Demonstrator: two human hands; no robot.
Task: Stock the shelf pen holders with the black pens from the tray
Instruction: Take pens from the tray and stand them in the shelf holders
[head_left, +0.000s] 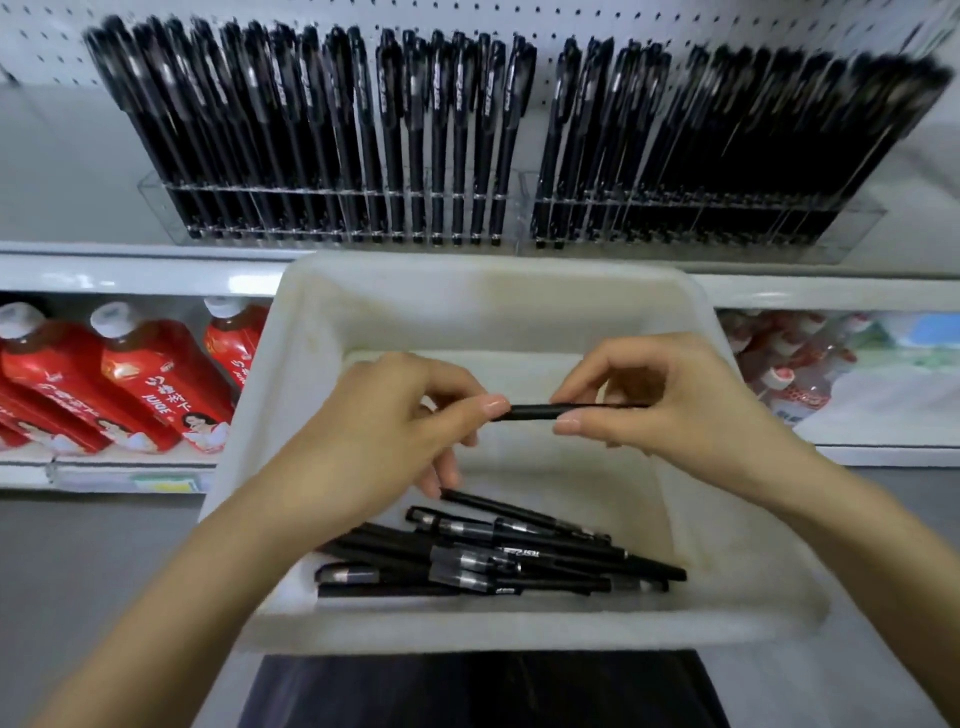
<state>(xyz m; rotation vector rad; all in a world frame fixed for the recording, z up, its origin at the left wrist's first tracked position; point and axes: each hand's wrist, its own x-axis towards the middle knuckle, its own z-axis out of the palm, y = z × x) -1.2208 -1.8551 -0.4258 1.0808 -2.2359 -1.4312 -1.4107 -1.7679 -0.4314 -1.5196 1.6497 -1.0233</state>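
Over the white tray, left hand and right hand each pinch one end of a black pen, thumb against fingertips. Likely risks: the light pinch slips and the pen drops onto the loose pens; the crowded pen holders block insertion.

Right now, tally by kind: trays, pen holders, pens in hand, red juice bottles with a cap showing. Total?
white tray: 1
clear pen holders: 2
black pen pinched between left hand and right hand: 1
red juice bottles, cap showing: 3
Total: 7
The loose pens in the tray overlap too much to count, so they are left out.
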